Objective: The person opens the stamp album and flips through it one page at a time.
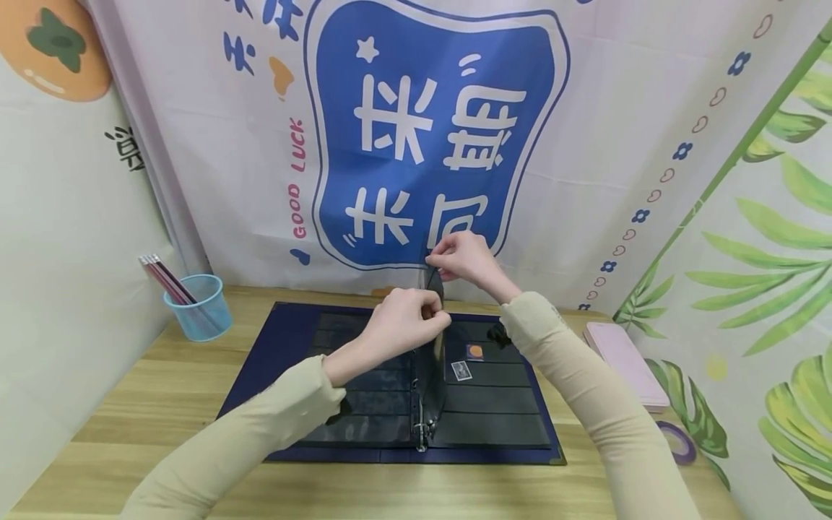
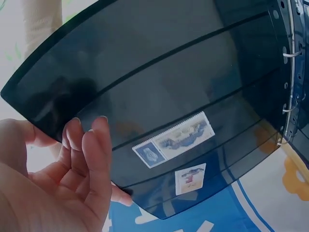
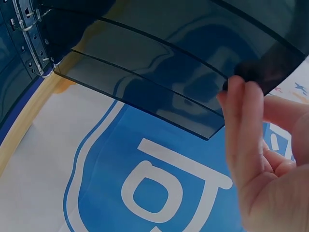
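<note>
A navy stamp album (image 1: 265,368) lies spread on the table, and one black pocket page (image 1: 431,372) stands up on its metal rings. My left hand (image 1: 404,319) pinches the outer edge of that page on the near side. Farther back, my right hand (image 1: 468,258) pinches the same edge close to a corner. In the left wrist view, a wide stamp (image 2: 178,138) and a smaller stamp (image 2: 189,179) sit in the raised page's strips. Two more stamps, one with an orange disc (image 1: 475,352) and one grey (image 1: 461,370), lie on the right page.
A blue mesh cup (image 1: 203,310) with several pencils (image 1: 170,280) stands at the back left. To the right are a pink box (image 1: 627,365) and a roll of purple tape (image 1: 677,442). A printed cloth (image 1: 383,144) hangs behind the wooden table (image 1: 130,404).
</note>
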`<state>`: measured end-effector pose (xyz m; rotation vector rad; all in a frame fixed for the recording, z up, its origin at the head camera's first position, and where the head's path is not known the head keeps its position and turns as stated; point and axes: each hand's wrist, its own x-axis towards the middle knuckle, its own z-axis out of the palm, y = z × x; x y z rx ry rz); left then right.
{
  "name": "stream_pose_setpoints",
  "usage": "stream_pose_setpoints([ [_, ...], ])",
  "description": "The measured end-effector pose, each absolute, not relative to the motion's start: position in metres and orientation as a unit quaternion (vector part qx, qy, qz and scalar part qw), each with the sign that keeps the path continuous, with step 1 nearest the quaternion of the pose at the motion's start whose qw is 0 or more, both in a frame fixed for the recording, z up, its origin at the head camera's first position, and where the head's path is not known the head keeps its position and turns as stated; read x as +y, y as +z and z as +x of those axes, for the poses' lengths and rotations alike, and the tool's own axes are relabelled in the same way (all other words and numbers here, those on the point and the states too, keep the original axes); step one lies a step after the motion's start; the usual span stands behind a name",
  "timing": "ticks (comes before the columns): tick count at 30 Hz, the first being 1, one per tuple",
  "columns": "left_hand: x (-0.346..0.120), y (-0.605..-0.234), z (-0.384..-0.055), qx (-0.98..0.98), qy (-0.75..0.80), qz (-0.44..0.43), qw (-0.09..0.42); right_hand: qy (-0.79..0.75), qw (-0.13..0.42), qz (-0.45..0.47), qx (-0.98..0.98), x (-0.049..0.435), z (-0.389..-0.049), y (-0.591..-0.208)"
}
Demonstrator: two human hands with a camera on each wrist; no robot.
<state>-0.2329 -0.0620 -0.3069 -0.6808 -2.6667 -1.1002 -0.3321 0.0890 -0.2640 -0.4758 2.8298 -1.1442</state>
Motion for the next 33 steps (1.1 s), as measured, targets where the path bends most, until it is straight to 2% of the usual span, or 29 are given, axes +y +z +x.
stream_pose_setpoints([
  [10, -0.109, -0.310, -0.232, -0.905, -0.354, -0.203, 0.123, -0.323, -0.034, -0.257, 0.910, 0.107, -0.326, -0.281],
  [15, -0.145, -0.320, -0.226, -0.910, -0.365, -0.168, 0.099, -0.311, -0.044, -0.244, 0.917, 0.132, -0.326, -0.307],
  [23, -0.191, -0.344, -0.217, -0.923, -0.356, -0.125, 0.079, -0.294, -0.030, -0.202, 0.934, 0.176, -0.327, -0.366],
  [33, -0.232, -0.386, -0.205, -0.921, -0.376, -0.103, 0.027, -0.279, -0.002, -0.181, 0.943, 0.214, -0.328, -0.425],
])
